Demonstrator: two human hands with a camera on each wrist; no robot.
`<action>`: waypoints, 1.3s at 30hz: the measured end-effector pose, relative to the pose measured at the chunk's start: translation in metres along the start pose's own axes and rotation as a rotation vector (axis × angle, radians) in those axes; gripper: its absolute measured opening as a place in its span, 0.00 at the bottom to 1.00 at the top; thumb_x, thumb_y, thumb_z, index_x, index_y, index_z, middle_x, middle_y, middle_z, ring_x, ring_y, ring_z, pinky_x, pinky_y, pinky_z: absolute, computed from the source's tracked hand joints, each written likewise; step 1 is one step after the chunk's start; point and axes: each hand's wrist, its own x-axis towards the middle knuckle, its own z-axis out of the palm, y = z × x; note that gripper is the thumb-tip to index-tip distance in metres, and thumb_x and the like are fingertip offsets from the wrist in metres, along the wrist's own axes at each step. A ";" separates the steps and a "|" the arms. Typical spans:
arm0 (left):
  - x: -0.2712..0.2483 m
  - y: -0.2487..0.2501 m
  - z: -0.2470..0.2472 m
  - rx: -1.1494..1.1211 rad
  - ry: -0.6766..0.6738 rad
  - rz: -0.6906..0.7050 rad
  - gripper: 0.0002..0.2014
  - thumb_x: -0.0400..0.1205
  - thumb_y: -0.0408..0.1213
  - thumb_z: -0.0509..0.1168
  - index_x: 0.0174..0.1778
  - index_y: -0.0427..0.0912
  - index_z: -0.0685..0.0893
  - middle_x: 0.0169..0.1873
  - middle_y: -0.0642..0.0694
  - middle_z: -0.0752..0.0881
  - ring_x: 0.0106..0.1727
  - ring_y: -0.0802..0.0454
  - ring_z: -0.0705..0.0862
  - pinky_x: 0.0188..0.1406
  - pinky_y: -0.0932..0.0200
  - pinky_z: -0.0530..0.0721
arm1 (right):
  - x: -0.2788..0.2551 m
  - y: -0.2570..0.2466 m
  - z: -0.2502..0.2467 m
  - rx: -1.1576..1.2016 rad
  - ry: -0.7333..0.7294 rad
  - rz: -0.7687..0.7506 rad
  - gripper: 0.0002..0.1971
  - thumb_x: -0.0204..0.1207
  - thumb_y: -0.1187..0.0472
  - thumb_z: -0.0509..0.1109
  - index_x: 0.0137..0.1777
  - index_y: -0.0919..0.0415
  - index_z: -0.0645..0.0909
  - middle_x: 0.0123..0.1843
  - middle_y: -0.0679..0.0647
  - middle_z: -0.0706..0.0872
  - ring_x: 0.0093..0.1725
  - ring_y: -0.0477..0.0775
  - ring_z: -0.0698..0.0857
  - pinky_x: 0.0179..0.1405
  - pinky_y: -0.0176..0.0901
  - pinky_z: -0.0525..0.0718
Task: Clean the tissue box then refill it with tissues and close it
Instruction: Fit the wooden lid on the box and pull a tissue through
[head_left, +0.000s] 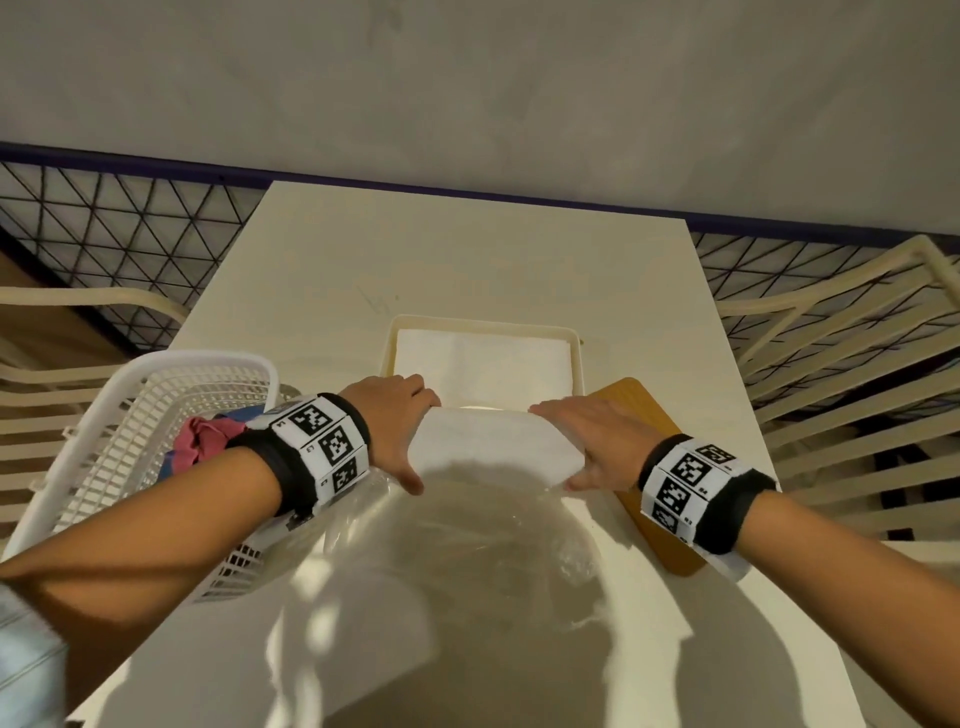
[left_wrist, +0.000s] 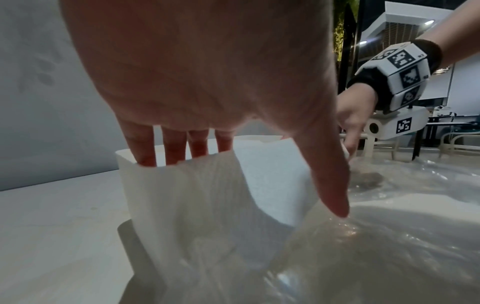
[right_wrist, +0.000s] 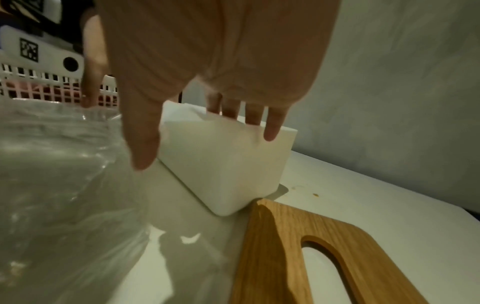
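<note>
The white tissue box (head_left: 577, 364) stands open mid-table with flat white tissues (head_left: 483, 358) inside. Just in front of it, over its near rim, I hold a white tissue stack (head_left: 498, 447) by both ends. My left hand (head_left: 410, 441) grips the left end, fingers behind and thumb in front, as the left wrist view shows (left_wrist: 259, 176). My right hand (head_left: 566, 447) grips the right end the same way. In the right wrist view the right hand (right_wrist: 194, 139) reaches over the box (right_wrist: 228, 174). The wooden lid (head_left: 654, 535) with its slot lies flat under my right wrist.
A crinkled clear plastic wrapper (head_left: 467, 519) lies on the table beneath the stack and towards me. A white mesh basket (head_left: 156, 395) with a pink cloth (head_left: 202, 441) stands at the left. Slatted chairs flank the table; a wall is behind it.
</note>
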 end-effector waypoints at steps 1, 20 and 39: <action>-0.001 0.001 0.001 -0.015 0.013 -0.012 0.52 0.59 0.66 0.73 0.75 0.46 0.62 0.66 0.48 0.73 0.64 0.49 0.76 0.62 0.54 0.78 | 0.000 0.003 0.001 0.036 0.041 -0.014 0.41 0.68 0.53 0.76 0.78 0.54 0.59 0.74 0.55 0.73 0.72 0.57 0.71 0.71 0.52 0.70; 0.010 -0.040 -0.024 -0.755 0.170 -0.324 0.14 0.81 0.48 0.62 0.45 0.40 0.82 0.35 0.47 0.81 0.43 0.48 0.78 0.32 0.66 0.71 | 0.038 0.018 -0.022 0.709 0.432 0.385 0.19 0.80 0.56 0.62 0.49 0.77 0.78 0.40 0.66 0.80 0.41 0.61 0.77 0.43 0.46 0.75; 0.031 0.031 -0.013 -0.039 -0.083 -0.002 0.32 0.81 0.62 0.47 0.81 0.55 0.54 0.83 0.51 0.48 0.83 0.43 0.50 0.81 0.44 0.56 | 0.033 -0.009 -0.009 0.286 0.381 0.084 0.15 0.82 0.68 0.58 0.65 0.75 0.75 0.72 0.72 0.73 0.75 0.68 0.69 0.76 0.50 0.61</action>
